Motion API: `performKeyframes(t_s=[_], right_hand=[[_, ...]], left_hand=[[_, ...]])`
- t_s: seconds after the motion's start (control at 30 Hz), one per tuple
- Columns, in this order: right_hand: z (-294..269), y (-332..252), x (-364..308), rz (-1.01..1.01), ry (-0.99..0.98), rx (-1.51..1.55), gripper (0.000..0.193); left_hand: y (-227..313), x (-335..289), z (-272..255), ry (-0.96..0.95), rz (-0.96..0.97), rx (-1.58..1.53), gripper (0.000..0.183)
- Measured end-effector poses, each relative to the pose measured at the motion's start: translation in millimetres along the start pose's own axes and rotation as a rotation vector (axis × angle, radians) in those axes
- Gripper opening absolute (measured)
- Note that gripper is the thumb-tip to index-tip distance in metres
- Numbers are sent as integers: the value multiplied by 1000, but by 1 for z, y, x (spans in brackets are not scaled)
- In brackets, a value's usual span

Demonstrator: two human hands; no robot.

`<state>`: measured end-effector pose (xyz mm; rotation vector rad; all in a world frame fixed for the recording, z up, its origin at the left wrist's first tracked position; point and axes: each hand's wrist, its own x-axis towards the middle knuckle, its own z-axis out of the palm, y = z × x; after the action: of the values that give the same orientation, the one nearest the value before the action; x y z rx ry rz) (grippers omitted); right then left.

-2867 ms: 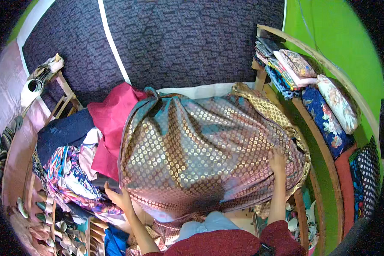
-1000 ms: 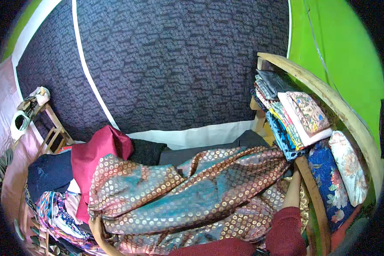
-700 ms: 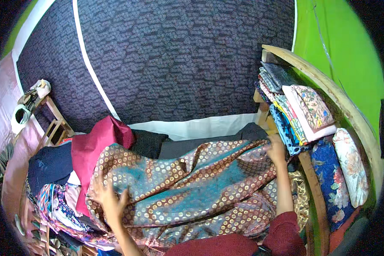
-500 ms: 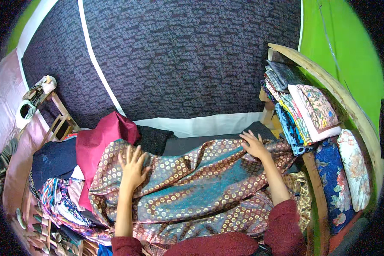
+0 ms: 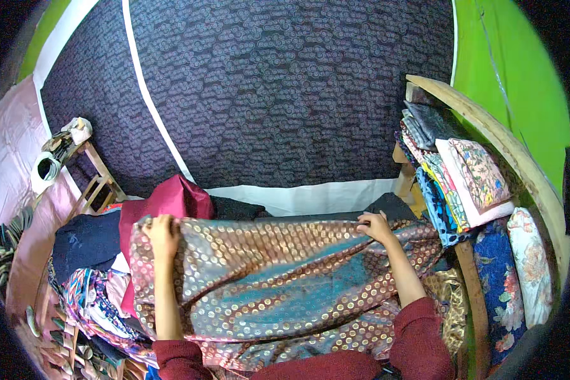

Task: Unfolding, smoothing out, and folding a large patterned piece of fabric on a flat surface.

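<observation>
A shiny patterned fabric (image 5: 285, 285), teal and brown with golden dots, lies spread in front of me in soft folds. My left hand (image 5: 163, 235) is closed on its far edge near the left corner. Farther right along the same edge, my right hand (image 5: 376, 228) pinches the cloth between thumb and fingers. Between the two hands the edge runs nearly straight. Part of a plain maroon cloth (image 5: 174, 197) shows beyond my left hand, partly covered by the patterned fabric.
Folded cloths (image 5: 472, 177) are stacked at the right beside a curved wooden rail (image 5: 500, 126). Floral rolls (image 5: 529, 259) stand below them. Dark garments (image 5: 82, 250) and a multicoloured cloth (image 5: 95, 310) lie at the left. A dark patterned sheet (image 5: 291, 95) hangs behind.
Both hands were spread flat on the fabric; now their fingers have closed on its far edge. The left hand has moved left, and the edge has been drawn straighter.
</observation>
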<state>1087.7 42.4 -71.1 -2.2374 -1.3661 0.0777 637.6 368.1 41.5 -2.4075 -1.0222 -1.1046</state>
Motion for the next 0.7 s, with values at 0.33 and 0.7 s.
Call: performKeyframes(t_s=[0.33,0.7], right_hand=[[-54,-15,-26,29,10,-38,20],[-56,-28,-81,-208,590,-291,11]], left_hand=[[-49,-10,-51,111,-66,34,15],[-28,-80,-111,-52,-46,-255,38]])
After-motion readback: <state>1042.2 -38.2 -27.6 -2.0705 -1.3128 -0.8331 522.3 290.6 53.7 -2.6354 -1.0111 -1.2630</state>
